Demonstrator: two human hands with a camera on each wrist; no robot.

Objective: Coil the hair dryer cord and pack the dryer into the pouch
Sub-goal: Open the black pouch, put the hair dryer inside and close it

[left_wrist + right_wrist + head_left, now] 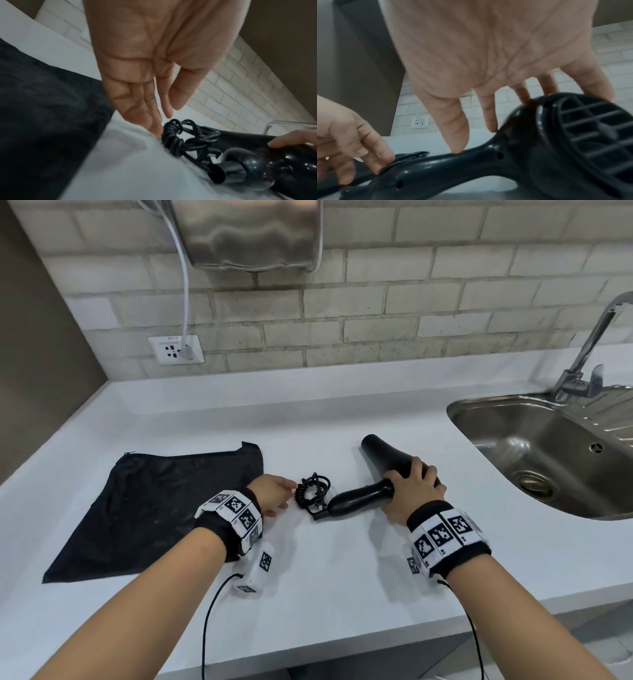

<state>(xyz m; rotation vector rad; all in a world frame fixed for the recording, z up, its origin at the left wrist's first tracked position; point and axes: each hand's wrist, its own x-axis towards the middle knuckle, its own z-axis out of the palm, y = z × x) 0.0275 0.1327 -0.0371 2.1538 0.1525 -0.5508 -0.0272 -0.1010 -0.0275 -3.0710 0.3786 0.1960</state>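
Note:
A black hair dryer lies on the white counter, nozzle pointing to the far left. My right hand lies over its body where the handle meets it, fingers curled across the barrel and thumb on the handle; the right wrist view shows the dryer under the right hand. The coiled black cord sits bundled at the handle's end. My left hand hovers open just left of it, fingertips at the cord. A flat black pouch lies to the left.
A steel sink with a faucet is set into the counter on the right. A wall socket with a white plug and a steel wall unit are at the back. The counter's front edge runs close to me.

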